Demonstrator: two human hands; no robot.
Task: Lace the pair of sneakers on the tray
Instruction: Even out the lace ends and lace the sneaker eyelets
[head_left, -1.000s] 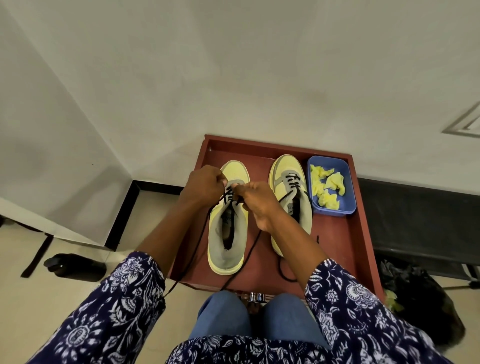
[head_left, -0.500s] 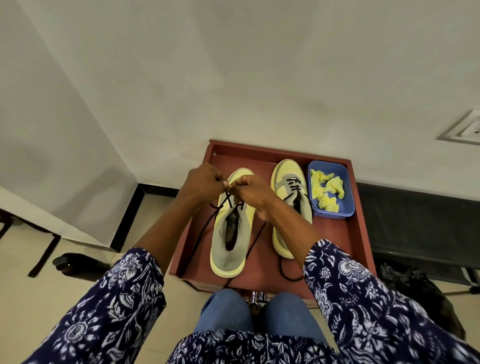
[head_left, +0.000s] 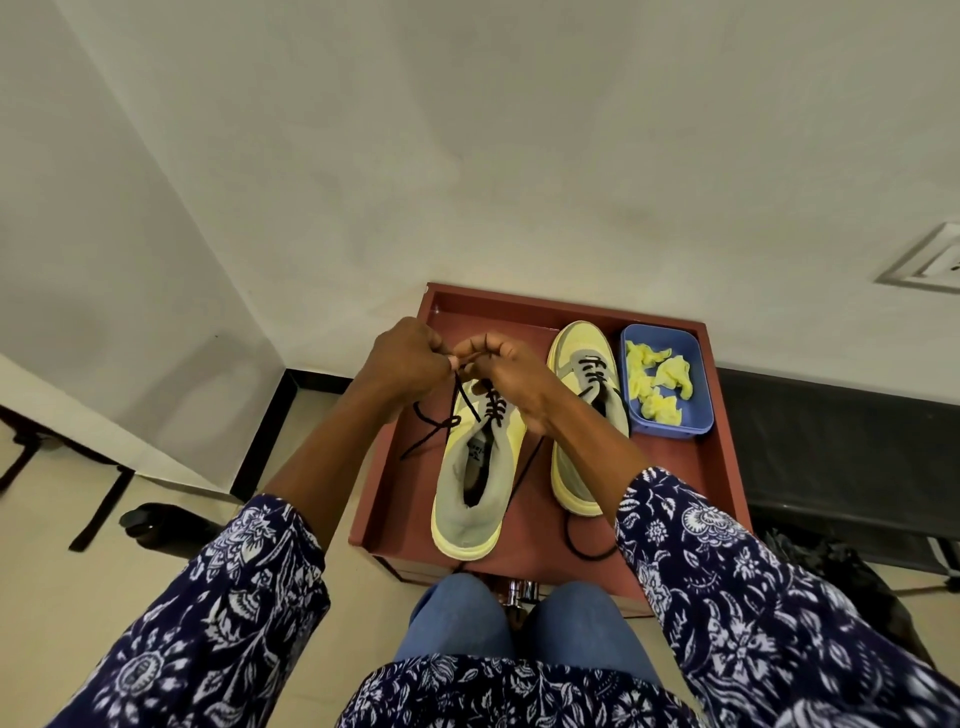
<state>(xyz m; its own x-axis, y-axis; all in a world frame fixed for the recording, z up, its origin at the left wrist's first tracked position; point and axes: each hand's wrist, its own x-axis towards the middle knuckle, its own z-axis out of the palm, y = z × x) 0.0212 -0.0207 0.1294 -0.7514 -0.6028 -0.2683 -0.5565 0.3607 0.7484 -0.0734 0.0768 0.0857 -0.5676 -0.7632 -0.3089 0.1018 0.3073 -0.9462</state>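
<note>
Compared with half a second ago, both hands are being held higher over the toe end of the left sneaker (head_left: 475, 462), closer together, and more of its laced tongue is being shown beneath them; the loose lace end at the left is now being seen crossing itself above the tray floor rather than trailing off the near edge. The left hand (head_left: 402, 364) is being kept curled, its fingers (head_left: 444, 358) pinching the black lace (head_left: 462, 395) just above the upper eyelets, and the right hand (head_left: 511, 376) is being kept curled too, pinching the same lace right beside it, the two sets of fingertips almost touching. The left sneaker is being left flat on the red tray (head_left: 400, 483), toe away from the person, with the right sneaker (head_left: 584, 415) lying just beside it, partly hidden by the right forearm, its own lace (head_left: 584, 545) looping on the tray near the heel. A blue container (head_left: 698, 423) holding crumpled yellow paper (head_left: 657, 382) is being kept in the tray's far right corner, beside the right sneaker. A dark bottle (head_left: 161, 525) is lying on the floor to the left, well apart from the tray
</note>
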